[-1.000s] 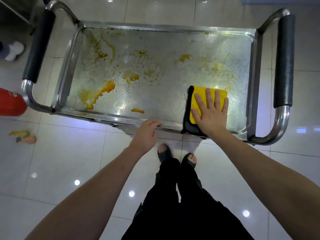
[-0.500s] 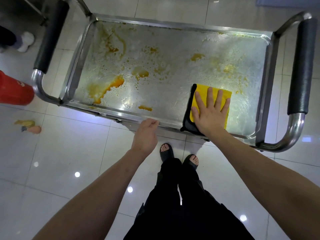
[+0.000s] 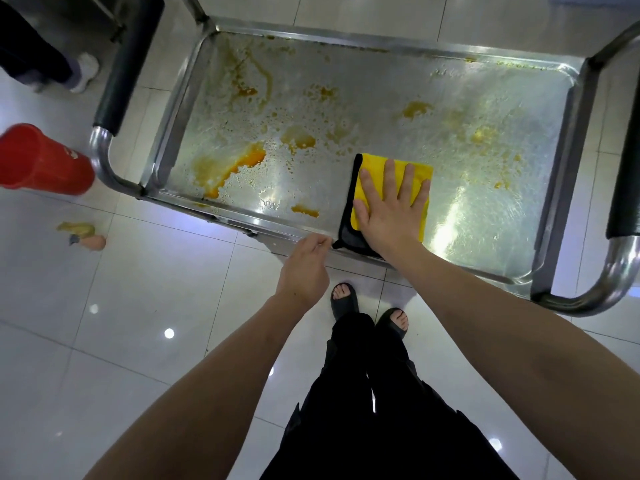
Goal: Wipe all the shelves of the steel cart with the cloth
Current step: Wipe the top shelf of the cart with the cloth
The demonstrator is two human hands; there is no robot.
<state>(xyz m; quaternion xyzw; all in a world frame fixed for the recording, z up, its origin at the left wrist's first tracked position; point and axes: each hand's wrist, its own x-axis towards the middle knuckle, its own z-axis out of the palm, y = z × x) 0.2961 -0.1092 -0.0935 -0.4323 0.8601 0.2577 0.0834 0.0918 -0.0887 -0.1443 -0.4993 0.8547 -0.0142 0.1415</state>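
Note:
The steel cart's top shelf [image 3: 381, 95] lies below me, smeared with orange-brown stains [image 3: 235, 164], thickest at the left and middle. A folded yellow cloth [image 3: 420, 174] with a dark underside lies near the shelf's front edge, right of centre. My right hand [image 3: 391, 209] presses flat on it with fingers spread. The shelf to the right of the cloth looks wet and shiny. My left hand [image 3: 306, 263] hovers at the front rim just left of the cloth, fingers loosely curled and holding nothing. Lower shelves are hidden.
Black-padded handles stand at the cart's left end [image 3: 128, 64] and right end [image 3: 627, 174]. A red bucket [image 3: 41, 161] sits on the tiled floor by the left handle, with small objects [image 3: 86, 237] near it. Another person's shoe [image 3: 85, 71] is at the far left. My feet [image 3: 346, 299] stand close to the cart.
My right hand has slid the cloth leftward along the shelf's front part. My left hand has eased back from resting on the front rim.

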